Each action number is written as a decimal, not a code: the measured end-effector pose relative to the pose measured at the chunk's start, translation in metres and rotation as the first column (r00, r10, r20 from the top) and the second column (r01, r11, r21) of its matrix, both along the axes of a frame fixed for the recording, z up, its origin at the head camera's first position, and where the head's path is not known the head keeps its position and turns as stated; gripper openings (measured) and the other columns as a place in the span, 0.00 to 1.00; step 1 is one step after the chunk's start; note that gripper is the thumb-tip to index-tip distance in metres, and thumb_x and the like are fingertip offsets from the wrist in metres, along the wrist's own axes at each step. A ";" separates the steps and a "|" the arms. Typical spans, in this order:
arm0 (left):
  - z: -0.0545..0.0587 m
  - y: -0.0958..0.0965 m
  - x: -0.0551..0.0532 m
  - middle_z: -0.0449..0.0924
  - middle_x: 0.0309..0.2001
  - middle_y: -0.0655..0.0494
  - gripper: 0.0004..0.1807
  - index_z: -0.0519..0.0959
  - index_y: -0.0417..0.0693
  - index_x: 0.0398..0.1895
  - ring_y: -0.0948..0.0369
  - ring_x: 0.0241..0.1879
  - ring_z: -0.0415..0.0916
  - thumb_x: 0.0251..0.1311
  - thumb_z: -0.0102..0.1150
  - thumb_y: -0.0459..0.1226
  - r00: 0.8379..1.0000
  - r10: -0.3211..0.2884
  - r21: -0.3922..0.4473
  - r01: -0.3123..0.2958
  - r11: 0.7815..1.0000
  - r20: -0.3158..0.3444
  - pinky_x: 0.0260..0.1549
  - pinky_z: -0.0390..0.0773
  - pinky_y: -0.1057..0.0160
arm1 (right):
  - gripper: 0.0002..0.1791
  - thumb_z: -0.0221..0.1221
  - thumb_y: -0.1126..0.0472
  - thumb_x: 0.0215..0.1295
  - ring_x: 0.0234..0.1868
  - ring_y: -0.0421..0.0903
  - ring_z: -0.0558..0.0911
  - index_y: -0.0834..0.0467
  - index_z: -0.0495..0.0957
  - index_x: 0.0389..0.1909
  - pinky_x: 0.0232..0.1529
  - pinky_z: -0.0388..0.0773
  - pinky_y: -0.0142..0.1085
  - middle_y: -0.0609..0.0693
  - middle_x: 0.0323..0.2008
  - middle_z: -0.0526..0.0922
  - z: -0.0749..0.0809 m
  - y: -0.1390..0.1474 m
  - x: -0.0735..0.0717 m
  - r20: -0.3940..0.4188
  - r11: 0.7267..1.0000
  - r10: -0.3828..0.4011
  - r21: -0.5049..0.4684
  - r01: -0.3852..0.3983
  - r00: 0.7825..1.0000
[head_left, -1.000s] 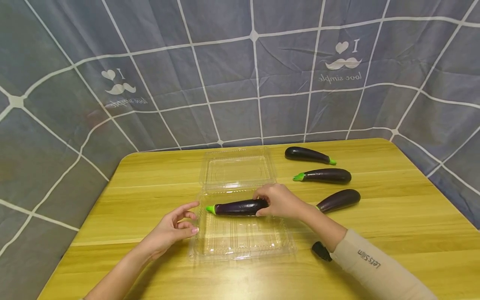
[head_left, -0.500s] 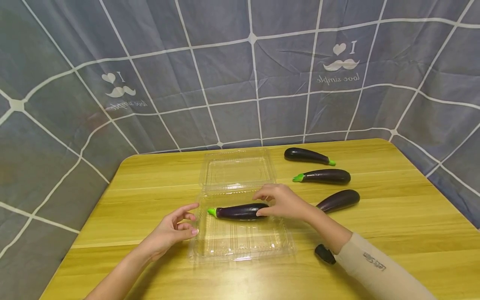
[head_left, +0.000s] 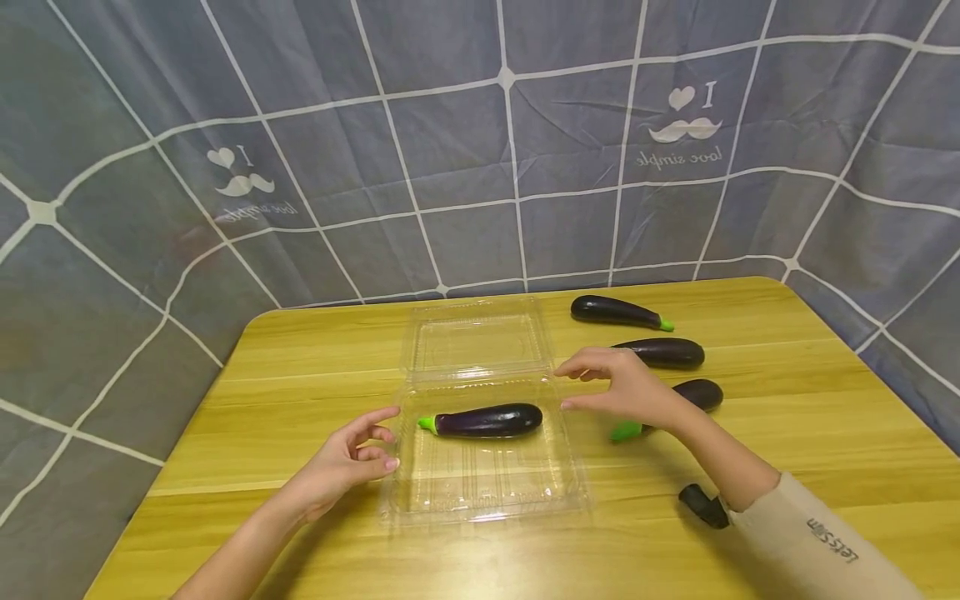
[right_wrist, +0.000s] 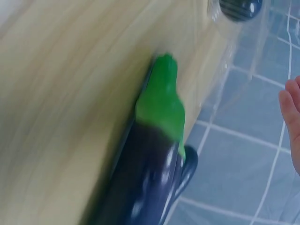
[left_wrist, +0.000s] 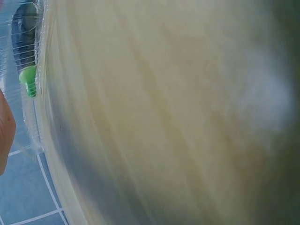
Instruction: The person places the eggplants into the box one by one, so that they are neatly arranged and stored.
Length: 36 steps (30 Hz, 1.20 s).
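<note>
An eggplant lies across the back half of a clear plastic clamshell box, its green stem pointing left. The box's lid is folded back flat behind it. At the box's left side my left hand stays with thumb and fingers spread, fingertips right at the rim. My right hand is just off the box's right rim, fingers apart with nothing between them. Beneath its forearm lies another eggplant, partly hidden; its green stem end looms large in the right wrist view.
Two more eggplants sit at the back right, one partly behind my right hand and one farther back. A black object shows by the right sleeve. A grey checked curtain surrounds the wooden table.
My right hand has let go of the eggplant in the box and moved right, past the rim. That eggplant lies slightly lower in the box. The left hand has barely moved.
</note>
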State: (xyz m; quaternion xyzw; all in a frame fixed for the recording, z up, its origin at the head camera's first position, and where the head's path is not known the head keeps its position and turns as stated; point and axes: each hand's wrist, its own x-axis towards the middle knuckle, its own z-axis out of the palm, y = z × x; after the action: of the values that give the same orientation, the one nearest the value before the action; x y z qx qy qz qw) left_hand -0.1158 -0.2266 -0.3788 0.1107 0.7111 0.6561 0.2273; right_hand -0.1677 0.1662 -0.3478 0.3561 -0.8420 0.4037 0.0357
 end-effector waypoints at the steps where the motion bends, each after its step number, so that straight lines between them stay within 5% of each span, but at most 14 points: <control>1: 0.000 0.000 0.000 0.61 0.47 0.47 0.42 0.49 0.36 0.70 0.66 0.36 0.71 0.56 0.61 0.29 1.000 0.000 -0.001 0.000 1.000 0.001 0.37 0.76 0.71 | 0.19 0.69 0.60 0.51 0.42 0.50 0.80 0.61 0.80 0.44 0.44 0.78 0.39 0.52 0.42 0.82 0.001 0.004 0.000 0.005 1.000 -0.008 0.006 0.008 1.000; 14: 0.000 -0.001 -0.001 0.61 0.48 0.47 0.42 0.49 0.37 0.70 0.66 0.36 0.71 0.56 0.61 0.29 1.000 0.005 -0.010 -0.005 1.000 0.007 0.36 0.75 0.72 | 0.19 0.70 0.62 0.48 0.41 0.34 0.78 0.55 0.81 0.44 0.41 0.79 0.33 0.47 0.41 0.81 0.004 0.050 0.009 -0.047 0.994 -0.102 0.027 0.104 0.994; 21: 0.001 -0.002 0.000 0.61 0.48 0.47 0.42 0.49 0.37 0.70 0.66 0.36 0.71 0.56 0.61 0.29 1.000 0.005 -0.006 -0.005 1.000 0.008 0.36 0.75 0.72 | 0.20 0.70 0.66 0.47 0.42 0.33 0.78 0.57 0.80 0.43 0.42 0.78 0.30 0.47 0.41 0.81 0.001 0.068 0.010 -0.059 0.995 -0.098 0.020 0.099 0.993; 36: 0.001 -0.001 -0.001 0.60 0.48 0.47 0.42 0.49 0.38 0.71 0.66 0.35 0.69 0.56 0.61 0.29 1.000 -0.001 -0.010 0.001 1.000 0.012 0.33 0.73 0.73 | 0.18 0.69 0.62 0.51 0.44 0.31 0.75 0.56 0.80 0.45 0.43 0.74 0.25 0.43 0.41 0.80 -0.007 0.118 0.019 -0.019 0.950 -0.274 0.153 0.273 0.962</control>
State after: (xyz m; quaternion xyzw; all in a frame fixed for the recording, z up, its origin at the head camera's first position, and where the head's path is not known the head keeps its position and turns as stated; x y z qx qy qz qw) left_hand -0.1166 -0.2278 -0.3782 0.1061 0.7129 0.6531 0.2323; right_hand -0.1490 0.2837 -0.3544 0.2374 -0.9119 0.3288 0.0626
